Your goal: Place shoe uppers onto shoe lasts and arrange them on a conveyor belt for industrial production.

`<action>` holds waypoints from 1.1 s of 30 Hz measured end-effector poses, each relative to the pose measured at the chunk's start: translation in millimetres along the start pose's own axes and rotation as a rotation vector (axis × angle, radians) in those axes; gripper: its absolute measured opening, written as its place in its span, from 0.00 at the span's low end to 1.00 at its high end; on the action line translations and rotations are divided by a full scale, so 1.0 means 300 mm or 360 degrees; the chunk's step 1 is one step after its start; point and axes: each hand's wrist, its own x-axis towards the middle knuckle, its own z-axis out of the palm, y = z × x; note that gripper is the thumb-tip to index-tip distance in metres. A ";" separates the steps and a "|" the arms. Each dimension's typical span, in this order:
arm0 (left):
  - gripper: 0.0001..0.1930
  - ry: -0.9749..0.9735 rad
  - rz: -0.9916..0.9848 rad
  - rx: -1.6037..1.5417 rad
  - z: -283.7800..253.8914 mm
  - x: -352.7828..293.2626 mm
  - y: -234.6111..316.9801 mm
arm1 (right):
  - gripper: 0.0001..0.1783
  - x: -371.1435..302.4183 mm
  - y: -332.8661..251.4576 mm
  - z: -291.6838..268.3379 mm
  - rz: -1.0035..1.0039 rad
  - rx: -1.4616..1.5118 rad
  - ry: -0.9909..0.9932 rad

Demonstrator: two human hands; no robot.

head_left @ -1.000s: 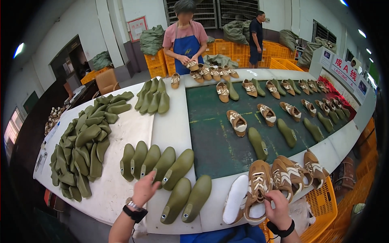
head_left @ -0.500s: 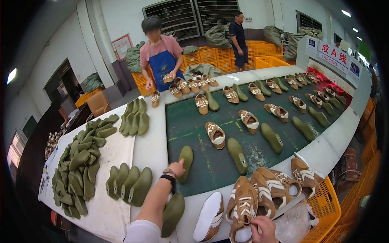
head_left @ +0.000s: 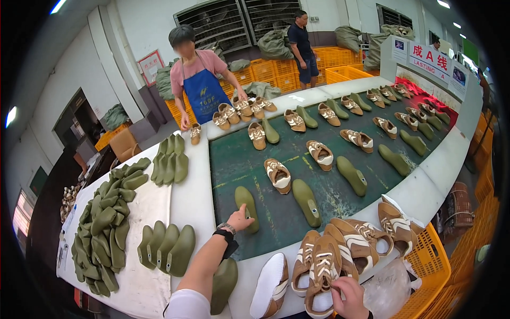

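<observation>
On the near left part of the green belt (head_left: pixel 255 244) lies an olive-green shoe last (head_left: pixel 244 196). My left hand (head_left: pixel 240 219) rests against its near end, index finger stretched out and not wrapped round it. At the bottom right, my right hand (head_left: pixel 349 297) pinches the opening of a brown sneaker (head_left: pixel 325 261) with white stripes and laces. That sneaker's toe points away from me, among several similar ones on the white table edge. Left of it, a sneaker (head_left: pixel 270 287) lies on its side, white sole showing. Another last (head_left: pixel 223 287) is partly behind my left forearm.
Sneakers and lasts stand in rows along the belt. A large heap of lasts (head_left: pixel 103 228) and a short row of lasts (head_left: pixel 167 247) lie at left. Across the table, a person in a blue apron (head_left: pixel 204 95) handles sneakers. An orange crate (head_left: pixel 433 266) stands at right.
My left hand and the last under it have shifted slightly right and away from me on the belt. My right hand stays on the sneaker. The aproned person's hand has lowered to the sneakers.
</observation>
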 end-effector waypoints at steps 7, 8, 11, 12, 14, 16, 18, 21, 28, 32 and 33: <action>0.27 0.0088 0.1030 -0.0229 -0.234 -0.508 0.281 | 0.11 0.047 -0.014 0.085 -0.0106 -0.0014 0.0219; 0.26 0.0225 0.1249 -0.0325 -0.241 -0.607 0.321 | 0.12 0.060 -0.035 0.103 -0.0119 -0.0016 0.0238; 0.25 0.0266 0.1505 -0.0170 -0.286 -0.916 0.398 | 0.12 0.079 -0.064 0.172 -0.0134 -0.0021 0.0252; 0.26 0.0201 0.1517 -0.0122 -0.291 -0.990 0.405 | 0.12 0.085 -0.081 0.193 -0.0152 -0.0003 0.0241; 0.24 0.0167 0.1459 -0.0075 -0.284 -1.094 0.396 | 0.13 0.094 -0.135 0.232 -0.0221 0.0037 0.0206; 0.22 0.0252 0.1362 -0.0025 -0.243 -1.119 0.348 | 0.13 0.086 -0.170 0.277 -0.0297 0.0133 0.0144; 0.18 0.0266 0.1215 -0.0023 -0.233 -1.113 0.287 | 0.14 0.079 -0.192 0.332 -0.0359 0.0219 0.0046; 0.16 0.0291 0.1093 -0.0240 -0.271 -1.117 0.201 | 0.17 0.113 -0.234 0.339 -0.0358 0.0243 -0.0307; 0.13 0.0756 0.0329 -0.0372 -0.374 -1.211 -0.073 | 0.10 0.547 -0.255 0.228 -0.0721 -0.0571 -0.1054; 0.13 0.0909 0.0231 -0.0391 -0.393 -1.242 -0.161 | 0.10 0.785 -0.186 0.417 -0.0413 -0.1134 -0.1281; 0.13 0.0906 0.0195 -0.0402 -0.379 -1.239 -0.179 | 0.12 0.821 -0.165 0.484 -0.0363 -0.1268 -0.1257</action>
